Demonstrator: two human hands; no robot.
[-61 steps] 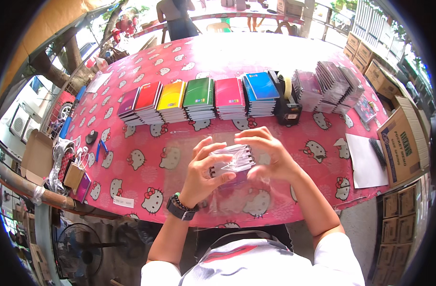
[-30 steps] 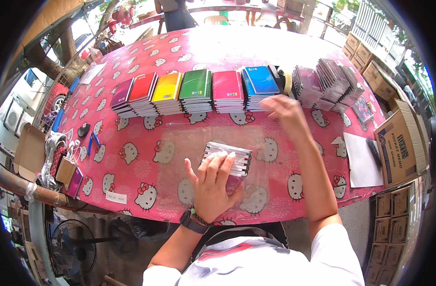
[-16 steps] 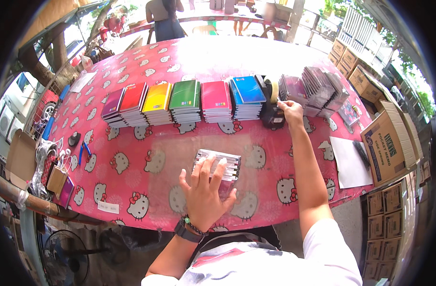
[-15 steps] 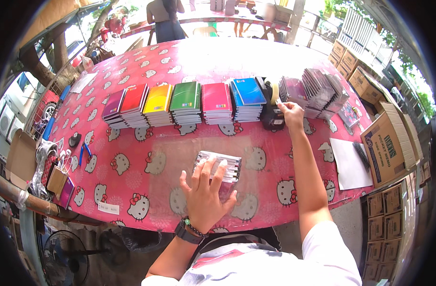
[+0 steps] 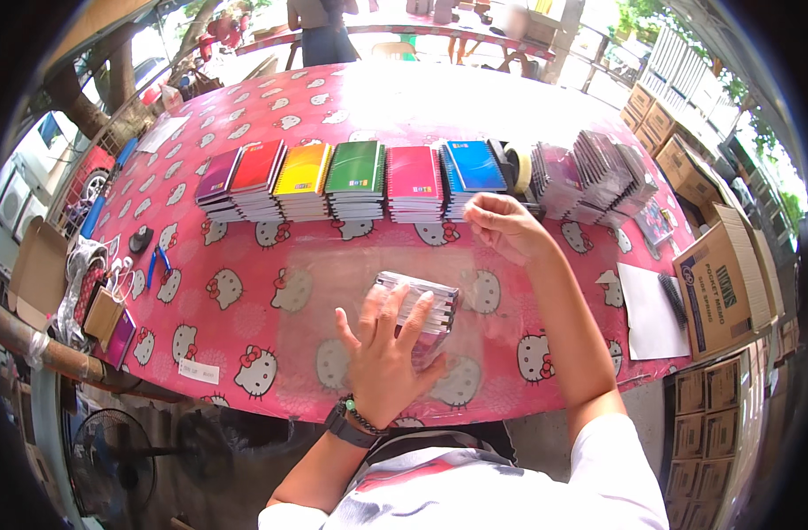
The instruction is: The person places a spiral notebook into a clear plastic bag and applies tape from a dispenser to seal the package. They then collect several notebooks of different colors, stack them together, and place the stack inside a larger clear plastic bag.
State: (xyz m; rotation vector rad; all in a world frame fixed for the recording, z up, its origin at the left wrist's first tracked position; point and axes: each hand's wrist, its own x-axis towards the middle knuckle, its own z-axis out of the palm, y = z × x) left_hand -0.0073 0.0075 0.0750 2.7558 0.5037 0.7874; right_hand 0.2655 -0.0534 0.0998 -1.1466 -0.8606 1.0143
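Observation:
A small stack of notebooks (image 5: 428,309) in clear plastic lies on the table in front of me, page edges toward the far side. Over it rests my left hand (image 5: 388,340), fingers spread and fingertips touching the plastic. My right hand (image 5: 505,225) is raised beyond the stack, to its right, with fingers pinched together. Whatever is between those fingertips is too small to make out. Behind the right hand stands a black tape dispenser with a pale tape roll (image 5: 522,168), partly hidden by the hand.
Spiral notebooks stand in a row of coloured piles, including a green pile (image 5: 355,177). Plastic-wrapped notebook bundles (image 5: 589,181) sit at the right. A white sheet (image 5: 647,309) lies beside an open cardboard box (image 5: 722,283). Blue-handled pliers (image 5: 159,262) lie at left.
My right hand has left the tape roll and come nearer and to the left, fingers still pinched. My left hand stays on the wrapped stack. The whole view has shifted slightly.

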